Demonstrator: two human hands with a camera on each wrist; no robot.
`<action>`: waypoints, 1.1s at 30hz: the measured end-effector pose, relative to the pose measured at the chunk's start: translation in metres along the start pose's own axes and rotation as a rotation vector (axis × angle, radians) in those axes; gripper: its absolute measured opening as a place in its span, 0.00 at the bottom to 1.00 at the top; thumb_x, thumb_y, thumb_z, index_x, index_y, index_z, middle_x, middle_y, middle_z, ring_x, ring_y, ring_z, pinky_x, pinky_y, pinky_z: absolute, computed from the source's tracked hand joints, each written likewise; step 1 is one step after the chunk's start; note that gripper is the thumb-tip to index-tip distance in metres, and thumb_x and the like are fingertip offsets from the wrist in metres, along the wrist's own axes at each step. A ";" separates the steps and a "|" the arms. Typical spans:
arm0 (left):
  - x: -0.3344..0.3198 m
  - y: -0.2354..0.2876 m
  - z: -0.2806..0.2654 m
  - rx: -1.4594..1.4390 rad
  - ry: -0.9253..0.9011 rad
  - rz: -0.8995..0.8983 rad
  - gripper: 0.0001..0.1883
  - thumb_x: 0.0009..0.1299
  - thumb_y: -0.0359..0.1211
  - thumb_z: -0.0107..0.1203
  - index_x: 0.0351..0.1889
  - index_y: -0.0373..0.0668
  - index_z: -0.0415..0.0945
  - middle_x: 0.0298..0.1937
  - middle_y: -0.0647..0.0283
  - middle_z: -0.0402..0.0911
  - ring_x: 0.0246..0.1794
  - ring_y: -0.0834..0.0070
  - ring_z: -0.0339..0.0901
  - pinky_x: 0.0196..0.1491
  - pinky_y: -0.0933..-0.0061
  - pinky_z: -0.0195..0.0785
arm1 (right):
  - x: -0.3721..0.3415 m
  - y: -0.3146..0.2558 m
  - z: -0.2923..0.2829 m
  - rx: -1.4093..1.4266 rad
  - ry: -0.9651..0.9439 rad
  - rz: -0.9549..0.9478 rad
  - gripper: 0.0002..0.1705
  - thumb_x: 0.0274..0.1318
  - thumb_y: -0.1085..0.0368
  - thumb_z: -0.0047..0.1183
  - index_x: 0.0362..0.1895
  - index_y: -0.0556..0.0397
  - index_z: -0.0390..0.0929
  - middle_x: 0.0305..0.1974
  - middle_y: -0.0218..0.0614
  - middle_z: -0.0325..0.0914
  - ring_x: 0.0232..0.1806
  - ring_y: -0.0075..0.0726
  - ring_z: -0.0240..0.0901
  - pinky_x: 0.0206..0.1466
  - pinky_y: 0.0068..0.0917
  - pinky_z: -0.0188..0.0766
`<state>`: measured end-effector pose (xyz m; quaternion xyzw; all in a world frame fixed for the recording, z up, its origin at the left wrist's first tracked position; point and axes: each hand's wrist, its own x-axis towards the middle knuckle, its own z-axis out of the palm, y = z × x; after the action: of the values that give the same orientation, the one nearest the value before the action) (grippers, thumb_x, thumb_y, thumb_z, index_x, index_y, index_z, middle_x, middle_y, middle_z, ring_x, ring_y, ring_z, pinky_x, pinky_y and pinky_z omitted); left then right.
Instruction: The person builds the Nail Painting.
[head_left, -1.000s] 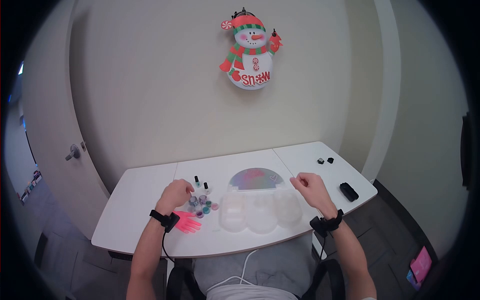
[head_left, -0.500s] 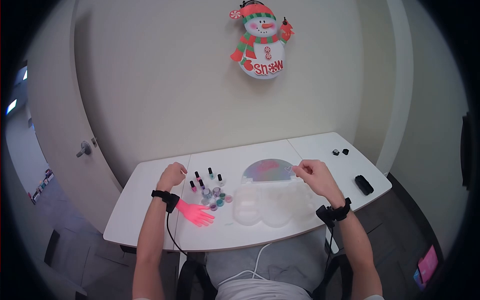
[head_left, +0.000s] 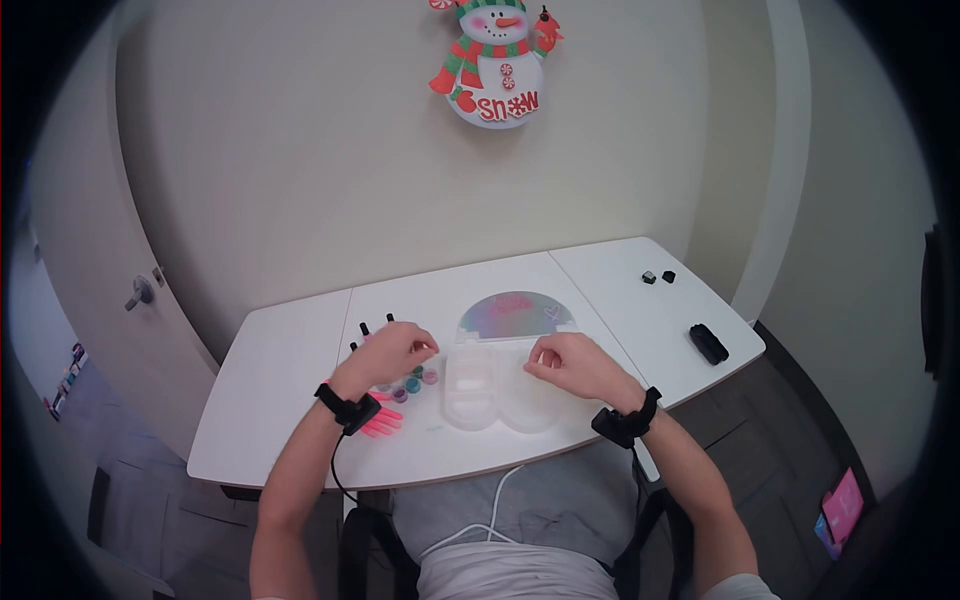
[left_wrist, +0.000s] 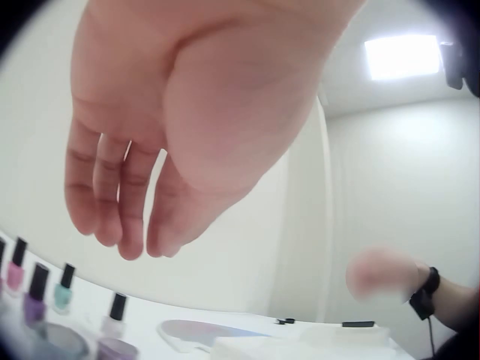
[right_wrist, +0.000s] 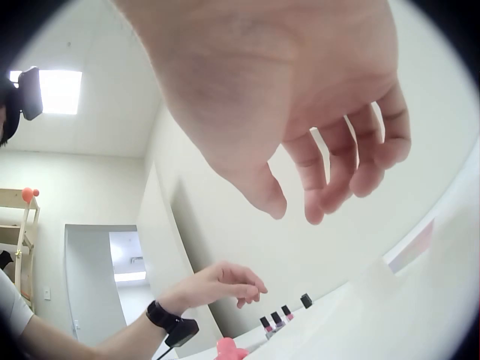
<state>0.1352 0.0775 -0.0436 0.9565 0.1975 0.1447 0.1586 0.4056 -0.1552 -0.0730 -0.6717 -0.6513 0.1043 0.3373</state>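
We note the left hand (head_left: 390, 354) poised above the small jars (head_left: 414, 384) and near the black-capped bottles (left_wrist: 35, 304), the right hand (head_left: 578, 366) over the pale compartmented case (head_left: 525, 412). Both hold nothing, fingers (left_wrist: 132, 217) loosely bent with narrow gaps. On the worktop (head_left: 300, 400) we find the case right of the jars, iridescent lid (head_left: 512, 322) at its far edge.

there's passing room between the iridescent panel (head_left: 512, 317) and black case (head_left: 709, 344), but jars (head_left: 413, 384) crowd beside the left hand (head_left: 388, 353).
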 end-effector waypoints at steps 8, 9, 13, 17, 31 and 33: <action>0.052 -0.007 0.066 0.130 -0.256 0.057 0.19 0.83 0.38 0.51 0.45 0.32 0.88 0.35 0.39 0.86 0.35 0.41 0.84 0.48 0.47 0.77 | -0.001 0.018 0.016 -0.070 -0.084 -0.131 0.23 0.65 0.50 0.71 0.52 0.54 0.89 0.44 0.45 0.86 0.49 0.48 0.84 0.55 0.41 0.80; 0.054 -0.008 0.070 0.132 -0.256 0.059 0.19 0.83 0.38 0.51 0.45 0.32 0.88 0.35 0.39 0.86 0.35 0.41 0.84 0.48 0.47 0.77 | -0.001 0.020 0.017 -0.083 -0.097 -0.153 0.24 0.63 0.50 0.73 0.54 0.53 0.89 0.46 0.46 0.85 0.52 0.49 0.83 0.58 0.42 0.79; 0.055 -0.001 0.075 0.199 -0.170 0.078 0.20 0.78 0.38 0.50 0.37 0.31 0.86 0.37 0.36 0.86 0.38 0.38 0.84 0.50 0.43 0.77 | -0.006 0.028 0.026 -0.117 -0.139 -0.122 0.27 0.58 0.51 0.76 0.56 0.53 0.89 0.47 0.46 0.85 0.55 0.52 0.83 0.61 0.44 0.78; 0.052 0.014 0.061 0.147 -0.244 0.087 0.19 0.77 0.37 0.50 0.35 0.31 0.86 0.37 0.38 0.87 0.37 0.37 0.83 0.48 0.43 0.76 | -0.006 0.033 0.031 -0.202 -0.100 -0.098 0.26 0.54 0.52 0.78 0.54 0.50 0.89 0.47 0.47 0.85 0.55 0.55 0.83 0.60 0.47 0.79; 0.023 -0.013 -0.031 -0.028 -0.060 -0.289 0.13 0.78 0.33 0.62 0.50 0.34 0.91 0.40 0.55 0.92 0.36 0.69 0.88 0.42 0.63 0.82 | -0.007 0.038 0.034 -0.191 -0.074 -0.079 0.24 0.55 0.50 0.78 0.51 0.49 0.91 0.49 0.48 0.84 0.54 0.57 0.82 0.59 0.46 0.78; 0.008 -0.020 -0.051 -0.099 -0.031 -0.458 0.13 0.76 0.33 0.64 0.49 0.34 0.91 0.39 0.53 0.93 0.36 0.65 0.89 0.45 0.61 0.82 | -0.007 0.035 0.034 -0.192 -0.078 -0.070 0.24 0.53 0.50 0.78 0.51 0.48 0.90 0.49 0.48 0.84 0.56 0.58 0.82 0.61 0.48 0.78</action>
<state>0.1181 0.1110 -0.0030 0.8800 0.3994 0.0996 0.2369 0.4135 -0.1489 -0.1211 -0.6733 -0.6939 0.0555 0.2492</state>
